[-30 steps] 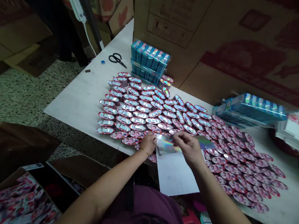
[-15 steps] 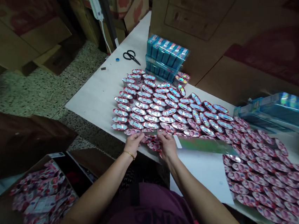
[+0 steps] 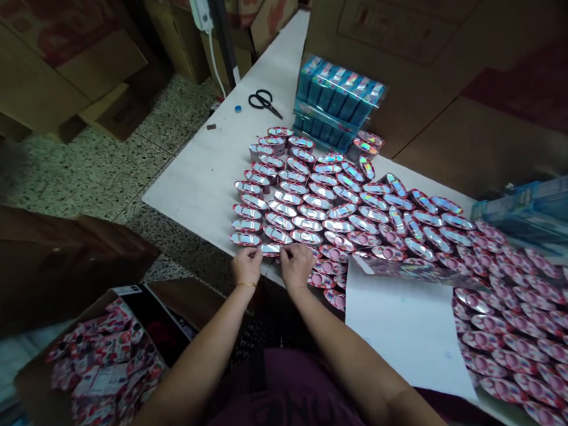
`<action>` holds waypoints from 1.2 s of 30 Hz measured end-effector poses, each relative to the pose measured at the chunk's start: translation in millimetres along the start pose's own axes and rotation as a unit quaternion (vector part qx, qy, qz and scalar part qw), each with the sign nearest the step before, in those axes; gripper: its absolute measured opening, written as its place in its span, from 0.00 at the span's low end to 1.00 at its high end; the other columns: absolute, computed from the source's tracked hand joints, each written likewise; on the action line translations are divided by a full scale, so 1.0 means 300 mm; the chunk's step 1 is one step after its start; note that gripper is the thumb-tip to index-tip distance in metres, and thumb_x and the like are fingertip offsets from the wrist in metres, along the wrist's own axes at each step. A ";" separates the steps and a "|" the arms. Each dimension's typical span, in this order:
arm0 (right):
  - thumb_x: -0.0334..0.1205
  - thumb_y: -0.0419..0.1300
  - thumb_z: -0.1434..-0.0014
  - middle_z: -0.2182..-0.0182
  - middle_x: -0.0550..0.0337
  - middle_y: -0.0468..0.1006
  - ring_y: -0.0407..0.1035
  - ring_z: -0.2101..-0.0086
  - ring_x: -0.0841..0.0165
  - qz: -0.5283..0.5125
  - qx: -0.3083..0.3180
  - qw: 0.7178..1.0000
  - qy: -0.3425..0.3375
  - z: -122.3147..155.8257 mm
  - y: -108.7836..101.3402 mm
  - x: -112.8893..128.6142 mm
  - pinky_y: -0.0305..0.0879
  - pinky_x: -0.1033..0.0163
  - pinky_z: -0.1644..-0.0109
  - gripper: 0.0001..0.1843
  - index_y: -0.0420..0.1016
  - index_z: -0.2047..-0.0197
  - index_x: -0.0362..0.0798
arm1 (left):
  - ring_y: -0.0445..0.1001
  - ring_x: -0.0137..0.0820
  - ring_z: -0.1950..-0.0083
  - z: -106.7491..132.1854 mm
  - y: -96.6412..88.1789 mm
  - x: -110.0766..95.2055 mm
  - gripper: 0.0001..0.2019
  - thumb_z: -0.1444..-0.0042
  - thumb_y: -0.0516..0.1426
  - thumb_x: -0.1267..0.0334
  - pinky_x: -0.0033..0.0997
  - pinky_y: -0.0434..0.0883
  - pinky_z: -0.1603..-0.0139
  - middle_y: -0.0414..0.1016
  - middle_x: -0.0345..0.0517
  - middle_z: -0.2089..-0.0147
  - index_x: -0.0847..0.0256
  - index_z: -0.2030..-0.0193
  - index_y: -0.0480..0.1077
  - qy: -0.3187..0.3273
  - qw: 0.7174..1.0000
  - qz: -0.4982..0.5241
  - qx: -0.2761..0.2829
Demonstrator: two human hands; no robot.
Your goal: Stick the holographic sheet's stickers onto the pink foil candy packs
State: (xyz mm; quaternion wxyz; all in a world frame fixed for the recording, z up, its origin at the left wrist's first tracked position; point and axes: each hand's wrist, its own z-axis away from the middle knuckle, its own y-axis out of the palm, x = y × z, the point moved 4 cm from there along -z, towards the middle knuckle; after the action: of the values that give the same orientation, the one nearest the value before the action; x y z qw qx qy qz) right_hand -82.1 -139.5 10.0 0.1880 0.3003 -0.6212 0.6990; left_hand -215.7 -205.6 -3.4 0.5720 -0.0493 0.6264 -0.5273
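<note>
My left hand [image 3: 247, 265] and my right hand [image 3: 295, 263] are close together at the near edge of the white table [image 3: 200, 181]. Between their fingertips they pinch a small shiny holographic strip [image 3: 270, 248], pressed onto a pink oval pack in the front row. Several rows of pink and silver oval packs [image 3: 313, 203] spread across the table beyond my hands. A white backing sheet [image 3: 405, 328] with a holographic strip along its top edge lies to the right of my right hand.
Black scissors [image 3: 264, 101] and stacked blue boxes [image 3: 338, 100] sit at the far end. More blue boxes [image 3: 539, 205] lie at right. An open carton of pink packets [image 3: 103, 371] stands on the floor at left. Large cardboard cartons [image 3: 422, 39] wall the table.
Both hands moved left from the white sheet to the front row of oval packs, carrying a small holographic strip. The sheet now lies flat on the table, released.
</note>
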 end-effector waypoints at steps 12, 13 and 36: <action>0.36 0.49 0.41 0.63 0.52 0.69 0.57 0.59 0.59 0.184 0.106 0.962 -0.174 -0.002 -0.043 0.043 0.48 0.55 0.58 0.13 0.70 0.55 0.51 | 0.68 0.28 0.71 0.016 0.021 -0.013 0.11 0.57 0.57 0.62 0.27 0.64 0.66 0.67 0.38 0.73 0.61 0.66 0.62 -0.059 0.997 0.047 -0.023; 0.35 0.49 0.41 0.62 0.51 0.69 0.57 0.59 0.59 0.201 0.129 0.948 -0.210 0.005 -0.043 0.051 0.49 0.55 0.58 0.15 0.69 0.53 0.52 | 0.68 0.28 0.71 0.010 0.020 -0.006 0.10 0.55 0.56 0.62 0.27 0.64 0.66 0.66 0.38 0.74 0.61 0.66 0.62 -0.058 0.997 0.054 -0.019; 0.40 0.60 0.47 0.58 0.53 0.72 0.64 0.58 0.61 0.206 0.189 0.910 -0.305 -0.118 -0.509 -0.517 0.57 0.57 0.56 0.20 0.69 0.50 0.54 | 0.68 0.32 0.61 0.383 0.441 -0.456 0.07 0.54 0.59 0.66 0.31 0.65 0.59 0.70 0.45 0.64 0.62 0.66 0.70 0.251 0.914 -0.069 0.312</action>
State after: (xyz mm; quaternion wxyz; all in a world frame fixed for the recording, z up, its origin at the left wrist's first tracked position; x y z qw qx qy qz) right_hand 124.7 -63.7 22.4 -0.2197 0.3941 -0.5523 0.7009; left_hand -9.4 -126.1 16.8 0.3440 0.2228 0.5479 -0.7293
